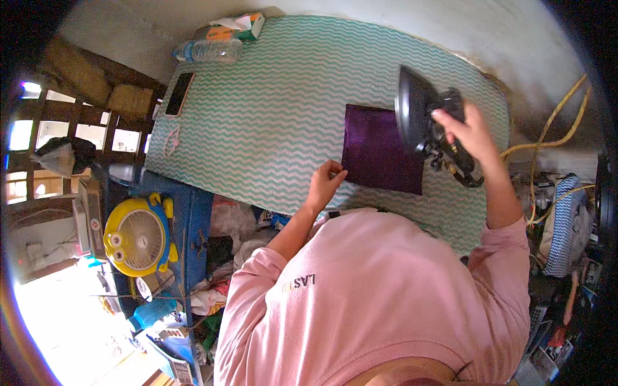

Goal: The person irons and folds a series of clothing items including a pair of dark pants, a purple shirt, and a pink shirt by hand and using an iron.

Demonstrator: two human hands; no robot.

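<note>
On the green-and-white zigzag table cover lies a folded dark purple cloth, flat, its upper right part behind a clothes iron. My right hand grips the black iron, which is tilted on its side with its soleplate facing left; whether it touches the cloth cannot be told. My left hand is beside the cloth's lower left edge, thumb and forefinger close together near that edge. Whether they pinch the fabric is unclear.
A phone, a clear plastic bottle and a tissue box lie at the table's left. A yellow minion-shaped fan stands lower left. Yellow hose or cord loops at the right, near a zigzag-patterned item.
</note>
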